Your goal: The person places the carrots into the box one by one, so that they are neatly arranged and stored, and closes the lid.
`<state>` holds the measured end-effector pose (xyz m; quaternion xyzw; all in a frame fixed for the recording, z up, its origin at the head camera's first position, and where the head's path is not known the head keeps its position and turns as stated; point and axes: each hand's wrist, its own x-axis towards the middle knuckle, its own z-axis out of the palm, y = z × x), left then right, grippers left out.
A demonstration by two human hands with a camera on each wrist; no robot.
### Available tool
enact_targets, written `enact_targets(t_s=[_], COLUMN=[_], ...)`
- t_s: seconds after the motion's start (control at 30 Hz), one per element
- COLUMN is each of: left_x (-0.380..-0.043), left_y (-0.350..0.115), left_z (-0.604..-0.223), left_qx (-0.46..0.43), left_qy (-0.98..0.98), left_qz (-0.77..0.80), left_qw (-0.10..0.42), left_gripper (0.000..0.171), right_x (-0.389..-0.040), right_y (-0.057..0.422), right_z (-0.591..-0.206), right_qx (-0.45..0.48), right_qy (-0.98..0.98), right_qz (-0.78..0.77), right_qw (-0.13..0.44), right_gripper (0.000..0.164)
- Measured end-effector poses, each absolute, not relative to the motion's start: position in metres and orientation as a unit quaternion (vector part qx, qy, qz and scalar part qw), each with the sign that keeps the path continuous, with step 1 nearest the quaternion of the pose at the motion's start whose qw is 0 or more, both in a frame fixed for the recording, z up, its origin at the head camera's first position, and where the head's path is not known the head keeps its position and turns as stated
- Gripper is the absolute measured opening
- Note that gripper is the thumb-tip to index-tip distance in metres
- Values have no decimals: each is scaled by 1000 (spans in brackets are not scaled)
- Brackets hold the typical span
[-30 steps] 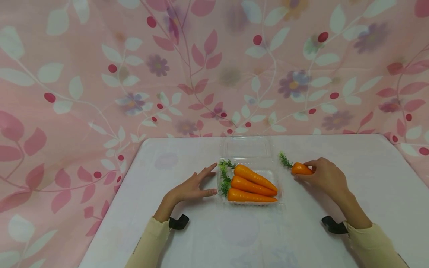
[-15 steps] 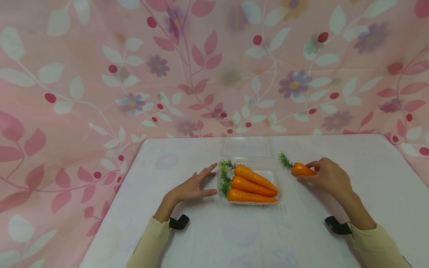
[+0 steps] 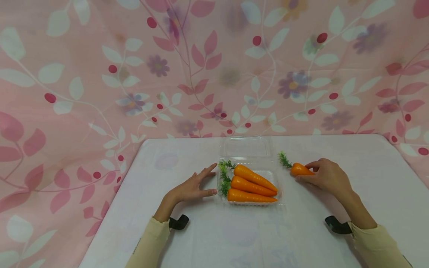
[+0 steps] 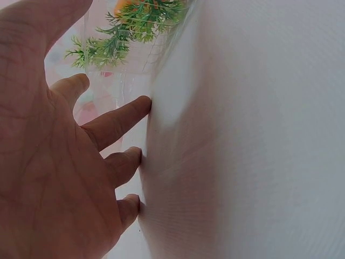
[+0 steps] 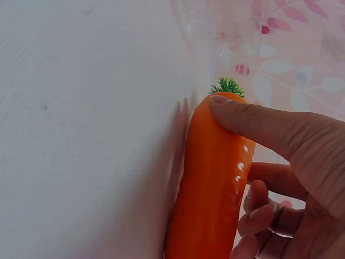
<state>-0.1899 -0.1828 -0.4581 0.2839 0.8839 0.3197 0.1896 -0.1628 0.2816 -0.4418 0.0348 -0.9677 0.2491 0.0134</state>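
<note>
To the right of the clear plastic box, my right hand (image 3: 330,178) grips an orange carrot (image 3: 299,169) with a green leafy top. In the right wrist view the thumb presses on the thick end of that carrot (image 5: 215,183), with fingers on its far side. Three more carrots (image 3: 252,188) lie side by side inside the box (image 3: 280,193), their leaves toward its left wall. My left hand (image 3: 191,188) is spread beside that left wall, fingertips close to it. The left wrist view shows its fingertips (image 4: 141,103) down at the white tabletop, holding nothing.
The box's clear lid (image 3: 247,147) lies folded back behind it. Box and hands are on a white-covered table (image 3: 181,242). A pink floral curtain (image 3: 214,67) hangs right behind the table's far edge.
My right hand has shifted slightly to the right along the carrot, which has barely moved. My left hand and the box have stayed where they were.
</note>
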Motion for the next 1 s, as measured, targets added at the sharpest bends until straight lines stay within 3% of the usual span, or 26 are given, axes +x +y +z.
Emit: enact_targets(t_s=[0.37, 1.0], left_x=[-190, -191], left_y=[-183, -183], left_z=[-458, -457], left_qx=[282, 286], left_qy=[884, 883], left_qz=[320, 319], left_qw=[190, 192], left_gripper=[90, 91], right_x=[-162, -157], right_y=[275, 266], right_z=[-429, -409], right_qx=[38, 36], right_qy=[-964, -960], right_qz=[264, 277], right_qw=[8, 13], right_gripper=[56, 66])
